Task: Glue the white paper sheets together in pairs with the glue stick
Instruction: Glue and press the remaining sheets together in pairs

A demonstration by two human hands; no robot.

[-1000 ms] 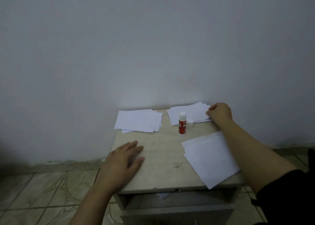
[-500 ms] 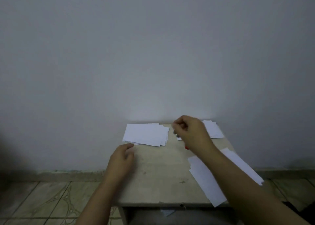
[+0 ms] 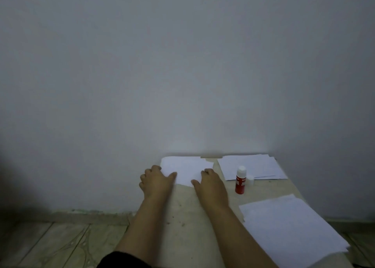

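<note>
A pile of white paper sheets (image 3: 187, 167) lies at the back left of the small table (image 3: 186, 209). My left hand (image 3: 156, 179) grips the pile's left edge, thumb on top and fingers curled at the side. My right hand (image 3: 211, 183) holds its front right part, fingers bent on the paper and thumb at the front edge. The red glue stick (image 3: 240, 181) with a white top stands upright just right of my right hand. A second pile of sheets (image 3: 253, 165) lies at the back right. More sheets (image 3: 292, 229) lie at the front right.
A small white cap (image 3: 250, 180) sits beside the glue stick. The table stands against a plain grey wall (image 3: 182, 75). The front right sheets overhang the table's right edge. Tiled floor (image 3: 50, 245) lies to the left.
My right hand left the back right pile and crossed to the back left pile. My left hand moved forward from the table's front onto that pile's left edge. The view shifted left.
</note>
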